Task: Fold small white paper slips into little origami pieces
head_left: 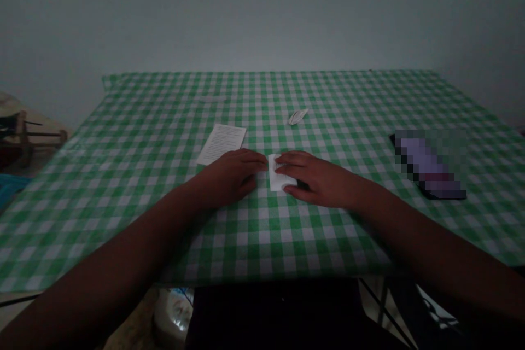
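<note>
A small white piece of folded paper lies on the checked tablecloth between my hands, with faint print on part of it. My right hand holds it against the table, fingers over its upper part and thumb at its lower edge. The paper's right side is partly hidden under that hand. Just left of the paper, my left hand rests with its fingers stretched out and thumb apart, nothing in it. Behind my left hand lies a larger printed sheet, its near edge partly covered.
A small folded paper piece stands farther back, and a thin white strip lies at the back left. On the right is a blurred phone. Green-and-white checked cloth covers the table, which reaches the wall.
</note>
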The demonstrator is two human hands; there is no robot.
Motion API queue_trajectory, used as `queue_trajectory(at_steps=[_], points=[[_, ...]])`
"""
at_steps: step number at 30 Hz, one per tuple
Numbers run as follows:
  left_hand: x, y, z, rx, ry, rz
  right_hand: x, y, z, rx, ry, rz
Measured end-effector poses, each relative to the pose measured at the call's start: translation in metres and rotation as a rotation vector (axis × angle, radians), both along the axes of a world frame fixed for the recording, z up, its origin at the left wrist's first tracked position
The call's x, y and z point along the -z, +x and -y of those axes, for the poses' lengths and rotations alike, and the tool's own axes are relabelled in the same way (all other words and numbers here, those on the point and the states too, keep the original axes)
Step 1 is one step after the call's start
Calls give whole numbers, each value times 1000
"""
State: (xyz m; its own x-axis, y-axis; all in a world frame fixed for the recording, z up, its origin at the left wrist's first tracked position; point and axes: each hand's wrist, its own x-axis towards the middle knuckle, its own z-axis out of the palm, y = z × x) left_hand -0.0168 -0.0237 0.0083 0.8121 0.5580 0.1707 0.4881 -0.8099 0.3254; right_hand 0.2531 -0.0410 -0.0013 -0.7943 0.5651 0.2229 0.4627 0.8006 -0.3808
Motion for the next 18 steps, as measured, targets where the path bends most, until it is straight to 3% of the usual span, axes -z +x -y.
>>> queue_trajectory(at_steps=[18], points=[[1,1,2,-12,15,-52,0,-3,1,-6,13,14]])
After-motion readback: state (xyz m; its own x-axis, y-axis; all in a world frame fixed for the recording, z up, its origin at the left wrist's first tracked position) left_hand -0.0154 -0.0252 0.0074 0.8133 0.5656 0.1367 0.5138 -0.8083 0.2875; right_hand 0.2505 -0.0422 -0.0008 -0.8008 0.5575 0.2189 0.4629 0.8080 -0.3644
